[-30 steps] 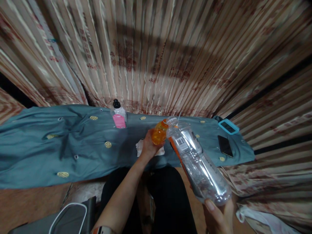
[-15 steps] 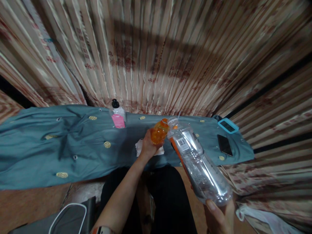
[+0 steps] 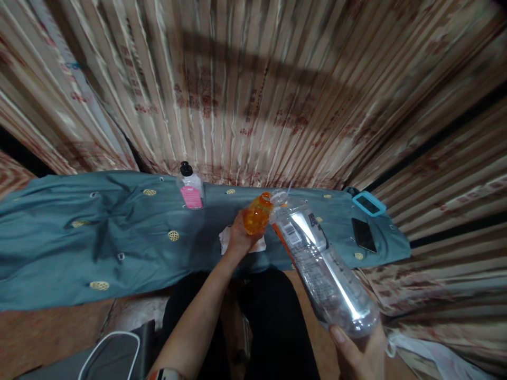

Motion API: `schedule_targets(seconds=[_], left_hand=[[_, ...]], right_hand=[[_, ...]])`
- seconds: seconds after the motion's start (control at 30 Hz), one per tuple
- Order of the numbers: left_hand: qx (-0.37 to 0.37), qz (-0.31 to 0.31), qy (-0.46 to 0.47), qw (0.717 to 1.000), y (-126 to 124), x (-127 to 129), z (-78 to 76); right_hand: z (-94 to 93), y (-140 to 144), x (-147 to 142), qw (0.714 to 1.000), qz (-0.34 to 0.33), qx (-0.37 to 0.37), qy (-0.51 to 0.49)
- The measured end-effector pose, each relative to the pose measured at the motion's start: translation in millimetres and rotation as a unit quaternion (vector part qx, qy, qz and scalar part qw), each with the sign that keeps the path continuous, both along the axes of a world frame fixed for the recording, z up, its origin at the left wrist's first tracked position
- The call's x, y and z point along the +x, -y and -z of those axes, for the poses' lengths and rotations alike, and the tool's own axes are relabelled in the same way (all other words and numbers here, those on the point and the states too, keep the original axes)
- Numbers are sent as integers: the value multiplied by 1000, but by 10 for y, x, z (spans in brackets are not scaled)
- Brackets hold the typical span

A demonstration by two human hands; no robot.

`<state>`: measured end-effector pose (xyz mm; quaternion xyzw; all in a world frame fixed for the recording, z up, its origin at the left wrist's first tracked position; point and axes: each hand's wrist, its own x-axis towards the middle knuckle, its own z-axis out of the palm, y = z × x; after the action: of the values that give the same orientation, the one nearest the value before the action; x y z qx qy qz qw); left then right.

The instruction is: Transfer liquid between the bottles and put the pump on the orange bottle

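Left hand [image 3: 237, 237] fingers clenched round small orange bottle [image 3: 257, 214], above near tabletop edge. Right hand [image 3: 358, 356] grips base of big clear plastic bottle [image 3: 322, 266], tilted, mouth touching orange bottle's mouth. Risk: mouths misalign, liquid spills onto white tissue [image 3: 227, 240], teal cloth [image 3: 99, 232]; phone [image 3: 363, 235] near right edge.

On the teal cloth-covered counter [image 3: 99, 232], the pink-labelled clear bottle [image 3: 190, 188] stands at ten o'clock of the small orange bottle [image 3: 257, 215]; the flat black phone [image 3: 363, 235] lies at three o'clock.
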<state>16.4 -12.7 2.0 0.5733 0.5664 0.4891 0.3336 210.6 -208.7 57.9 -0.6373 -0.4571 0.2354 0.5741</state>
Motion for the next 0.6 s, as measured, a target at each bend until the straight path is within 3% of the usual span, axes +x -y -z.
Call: schedule_targets(seconds=[0.33, 0.6], left_hand=[[31, 9, 14, 999, -7, -15, 86], [12, 12, 7, 1000, 4, -25, 44]], right_hand=[[-168, -39, -8, 999, -1, -25, -19], [-92, -55, 103, 999, -16, -6, -30]])
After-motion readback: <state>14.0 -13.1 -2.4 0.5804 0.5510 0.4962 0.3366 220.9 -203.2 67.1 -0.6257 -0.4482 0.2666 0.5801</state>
